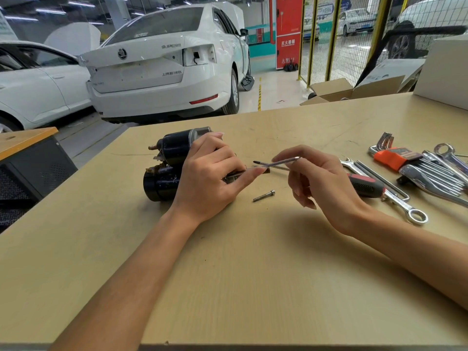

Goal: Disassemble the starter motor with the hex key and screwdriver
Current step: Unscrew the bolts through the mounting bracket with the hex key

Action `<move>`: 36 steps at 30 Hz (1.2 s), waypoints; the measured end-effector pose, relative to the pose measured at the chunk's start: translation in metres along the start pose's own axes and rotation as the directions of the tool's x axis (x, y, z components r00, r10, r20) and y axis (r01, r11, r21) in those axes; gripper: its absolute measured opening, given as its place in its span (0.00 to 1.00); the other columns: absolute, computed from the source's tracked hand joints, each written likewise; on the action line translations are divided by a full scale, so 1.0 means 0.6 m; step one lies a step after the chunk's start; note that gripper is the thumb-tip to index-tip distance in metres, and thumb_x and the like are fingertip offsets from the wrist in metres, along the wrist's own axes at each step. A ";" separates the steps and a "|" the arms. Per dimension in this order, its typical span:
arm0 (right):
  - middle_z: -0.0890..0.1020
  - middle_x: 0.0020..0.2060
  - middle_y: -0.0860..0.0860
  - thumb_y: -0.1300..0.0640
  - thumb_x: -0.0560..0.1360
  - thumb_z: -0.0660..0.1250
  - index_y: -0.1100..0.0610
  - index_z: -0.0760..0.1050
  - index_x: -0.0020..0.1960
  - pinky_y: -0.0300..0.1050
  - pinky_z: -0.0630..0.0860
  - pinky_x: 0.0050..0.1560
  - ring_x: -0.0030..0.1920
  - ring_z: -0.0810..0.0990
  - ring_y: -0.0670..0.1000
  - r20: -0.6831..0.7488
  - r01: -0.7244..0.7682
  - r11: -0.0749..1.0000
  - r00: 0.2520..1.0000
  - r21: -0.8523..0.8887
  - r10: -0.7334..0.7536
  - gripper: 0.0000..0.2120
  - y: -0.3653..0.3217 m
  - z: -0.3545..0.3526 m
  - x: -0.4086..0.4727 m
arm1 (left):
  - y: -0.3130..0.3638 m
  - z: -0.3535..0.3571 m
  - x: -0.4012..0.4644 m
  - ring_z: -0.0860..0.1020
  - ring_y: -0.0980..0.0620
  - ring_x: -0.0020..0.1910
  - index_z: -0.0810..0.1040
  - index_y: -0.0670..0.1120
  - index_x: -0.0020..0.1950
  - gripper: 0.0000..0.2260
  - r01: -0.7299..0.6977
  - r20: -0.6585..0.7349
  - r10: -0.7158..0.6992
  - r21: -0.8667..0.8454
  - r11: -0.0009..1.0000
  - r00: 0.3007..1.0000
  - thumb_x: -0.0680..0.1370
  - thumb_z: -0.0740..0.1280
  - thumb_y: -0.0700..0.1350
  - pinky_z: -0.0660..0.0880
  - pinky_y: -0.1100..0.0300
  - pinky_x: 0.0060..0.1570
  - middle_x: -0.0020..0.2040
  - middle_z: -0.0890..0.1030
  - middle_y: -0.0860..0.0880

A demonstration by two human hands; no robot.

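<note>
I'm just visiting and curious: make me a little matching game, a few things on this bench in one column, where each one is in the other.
Things:
1. starter motor
2. loose bolt
3. screwdriver
4. hex key set

Places:
A. in an orange holder, far right
B. lying free on the table between the hands
C. under the left hand
D. on the table behind the right hand

Pairs: 1-C, 2-B, 3-D, 4-A

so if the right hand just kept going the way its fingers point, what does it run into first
Probably the left hand, whose fingertips lie just left of the right hand, with the starter motor behind it. Depth is hard to judge from this single view.
</note>
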State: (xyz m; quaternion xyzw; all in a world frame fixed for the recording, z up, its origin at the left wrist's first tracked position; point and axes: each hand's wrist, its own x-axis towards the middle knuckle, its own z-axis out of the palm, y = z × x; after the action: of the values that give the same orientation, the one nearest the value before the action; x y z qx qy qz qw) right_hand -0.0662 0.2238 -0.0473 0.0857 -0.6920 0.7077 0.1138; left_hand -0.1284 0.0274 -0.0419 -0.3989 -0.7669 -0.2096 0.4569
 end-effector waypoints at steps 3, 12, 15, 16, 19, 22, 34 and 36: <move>0.70 0.22 0.51 0.58 0.83 0.56 0.58 0.79 0.47 0.39 0.62 0.21 0.22 0.66 0.50 -0.012 -0.020 0.999 1.000 0.025 0.021 0.14 -0.003 -0.001 0.001 | -0.001 0.001 0.000 0.77 0.47 0.43 0.84 0.40 0.36 0.19 -0.007 -0.001 0.007 -0.001 1.000 1.000 0.77 0.70 0.54 0.65 0.57 0.68 0.33 0.81 0.47; 0.68 0.23 0.55 0.52 0.76 0.61 0.59 0.80 0.37 0.38 0.62 0.23 0.21 0.66 0.52 0.155 0.030 0.996 0.987 0.080 -0.042 0.15 -0.006 -0.002 -0.002 | 0.001 -0.001 0.001 0.79 0.43 0.41 0.85 0.41 0.36 0.17 -0.029 0.003 0.029 0.029 0.999 1.000 0.76 0.72 0.53 0.67 0.53 0.66 0.33 0.81 0.47; 0.68 0.23 0.55 0.61 0.75 0.59 0.58 0.81 0.41 0.37 0.62 0.23 0.22 0.66 0.52 0.123 0.052 0.997 0.991 0.050 -0.057 0.13 -0.004 -0.002 -0.002 | 0.002 -0.002 0.001 0.79 0.42 0.41 0.85 0.40 0.36 0.16 -0.020 0.004 0.020 0.025 0.999 1.000 0.76 0.71 0.52 0.67 0.53 0.66 0.33 0.81 0.47; 0.68 0.23 0.55 0.63 0.77 0.58 0.58 0.82 0.42 0.37 0.62 0.23 0.23 0.66 0.52 0.098 0.057 0.998 0.993 0.039 -0.060 0.14 -0.003 -0.002 -0.002 | 0.002 -0.002 0.001 0.79 0.42 0.41 0.84 0.40 0.36 0.17 -0.015 0.005 0.015 0.022 1.000 1.000 0.77 0.71 0.52 0.66 0.54 0.66 0.33 0.81 0.47; 0.69 0.23 0.53 0.64 0.80 0.57 0.57 0.82 0.48 0.38 0.61 0.22 0.23 0.66 0.51 0.020 0.044 0.999 0.999 0.012 -0.044 0.14 -0.002 0.000 -0.002 | 0.004 -0.003 0.002 0.79 0.43 0.42 0.84 0.40 0.36 0.19 -0.002 0.008 0.002 0.013 1.000 1.000 0.77 0.69 0.53 0.64 0.57 0.67 0.33 0.82 0.47; 0.69 0.22 0.52 0.58 0.83 0.56 0.58 0.79 0.50 0.39 0.61 0.21 0.22 0.66 0.50 -0.016 0.015 0.999 1.000 0.031 -0.015 0.13 -0.003 0.000 0.001 | 0.004 -0.003 0.002 0.79 0.43 0.42 0.84 0.40 0.35 0.19 0.002 0.011 -0.002 0.007 1.000 1.000 0.77 0.69 0.54 0.64 0.57 0.68 0.33 0.81 0.47; 0.68 0.22 0.55 0.60 0.73 0.60 0.64 0.79 0.43 0.37 0.61 0.22 0.22 0.66 0.51 0.113 0.059 0.996 0.991 0.068 -0.066 0.11 -0.008 -0.003 -0.003 | 0.002 -0.002 0.000 0.79 0.43 0.42 0.85 0.40 0.37 0.16 -0.021 0.016 0.020 0.025 0.999 1.000 0.76 0.71 0.52 0.67 0.53 0.66 0.34 0.82 0.47; 0.68 0.22 0.54 0.64 0.76 0.60 0.61 0.81 0.42 0.37 0.61 0.22 0.22 0.67 0.50 0.064 0.061 0.998 0.996 0.033 -0.063 0.11 -0.008 -0.002 -0.003 | 0.001 -0.002 0.000 0.79 0.44 0.42 0.84 0.40 0.37 0.17 -0.016 0.015 0.016 0.021 1.000 1.000 0.77 0.70 0.52 0.66 0.54 0.66 0.34 0.82 0.47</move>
State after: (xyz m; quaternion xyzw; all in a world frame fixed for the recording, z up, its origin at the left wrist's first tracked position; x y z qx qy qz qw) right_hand -0.0628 0.2248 -0.0432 0.1318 -0.6813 0.7113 0.1117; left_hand -0.1276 0.0270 -0.0415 -0.4016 -0.7692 -0.1949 0.4572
